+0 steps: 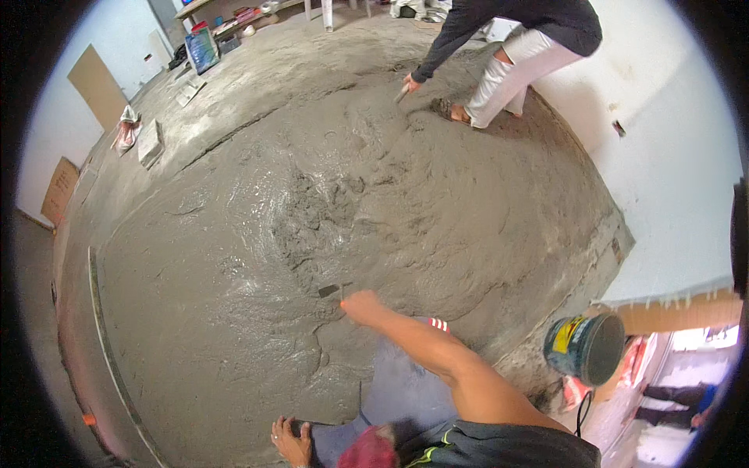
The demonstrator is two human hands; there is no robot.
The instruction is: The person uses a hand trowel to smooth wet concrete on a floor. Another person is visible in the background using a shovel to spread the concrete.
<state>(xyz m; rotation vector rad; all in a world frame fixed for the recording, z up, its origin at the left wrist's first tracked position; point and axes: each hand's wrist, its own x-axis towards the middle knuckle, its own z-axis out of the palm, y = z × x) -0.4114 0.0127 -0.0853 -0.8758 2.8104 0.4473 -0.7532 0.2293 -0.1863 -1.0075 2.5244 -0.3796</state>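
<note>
A worker's right hand (361, 306) is holding a small trowel (329, 291) over a floor of wet grey mortar (437, 234), near the middle of the room, its fingers closing around the orange handle. The dark blade is pointing to the worker's left, its long axis running nearly crosswise with the left end dipping slightly toward the worker; whether it is touching the surface cannot be told. Just beyond the blade, a rough heap (312, 210) is rising from the smoother spread. The left hand (292, 444) is resting by the worker's bent leg (409, 386), fingers partly spreading, though whether they are gripping anything cannot be told. Open mortar is stretching leftward from the trowel to a long thin strip (105, 335) near the floor's edge. On the right, a white wall (671, 187) is bounding the room, and a dark bucket (562, 343) is sitting near the lower corner. At the far side, a co-worker (538, 58) is bending over the mortar, one arm reaching down.
</note>
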